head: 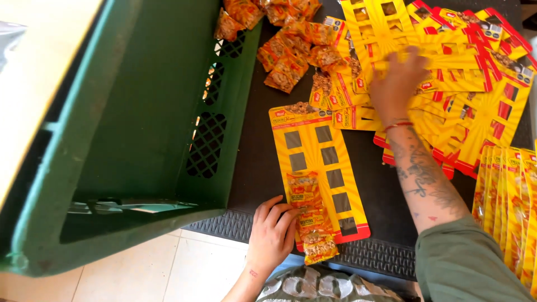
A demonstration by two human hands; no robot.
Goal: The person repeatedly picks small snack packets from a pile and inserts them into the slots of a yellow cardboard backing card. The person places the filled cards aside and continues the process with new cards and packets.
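Now, left to right across what you see from your head camera:

Crate: a green plastic crate (128, 128) lies tipped on its side at the far left, its open mouth towards you and its lattice wall next to the bench.

Bench: a dark mat-covered bench (257, 162) carries everything else; pale floor tiles show below its near edge.

Left hand: your left hand (272, 232) rests at the near edge of the bench, fingers curled loosely and pressing on the lower left edge of the display card, touching the snack packets fixed to it. It grips nothing fully; it holds the card down.

Display card: a yellow card with a red border (324, 173) lies flat just right of the crate, long side running away from you. Grey squares sit in two columns on it.

Fixed packets: three small orange-and-yellow snack packets (310, 223) sit in the card's lower left column, the lowest one hanging past the card's end.

Loose packets: a heap of the same packets (285, 53) lies at the far side of the bench, beside the crate's wall.

Right hand: your right hand (398, 84) lies palm down with fingers spread on the pile of cards, closed on nothing that I can see.

Card pile: many more yellow-and-red cards (475, 78) are fanned out under and beyond that hand.

Finished stack: filled cards (506, 207) overlap at the right edge.
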